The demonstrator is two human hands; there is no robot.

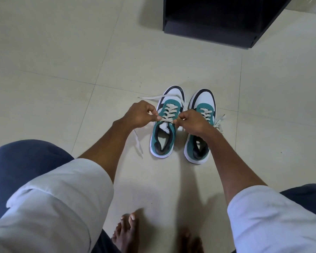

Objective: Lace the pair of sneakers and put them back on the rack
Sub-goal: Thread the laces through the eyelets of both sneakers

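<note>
- Two bare feet (128, 232) show nearest the camera, well short of both hands, with two rolled pale sleeves (62, 198) above them on either side.
- Two hands work side by side over one shoe. My left hand (138, 115) is pinched closed on a lace end at the shoe's left eyelets; my right hand (192, 123) is pinched closed on the other end at its right eyelets. Their fingertips sit close together, just above the tongue.
- Two teal, white and black sneakers stand upright on the tiled floor (62, 52), toes pointing away. The left sneaker (164, 141) lies directly under and between the hands; the right sneaker (199, 150) sits just beside it, partly under the right wrist.
- One cream lace (169, 111) crosses the left sneaker in several rows; its loose tails trail out past the left hand, one beyond it and one nearer me. I judge it soft, flat and limp, so it is best held near the tip and kept taut.
- One second lace (219, 121) spills loose beside the right hand; whether it is tied, I cannot tell.
- Both shoes look light with firm soles; gripping each by the heel collar should carry them safely.
- One dark rack (212, 31) stands far beyond the hands, well apart from the shoes.
</note>
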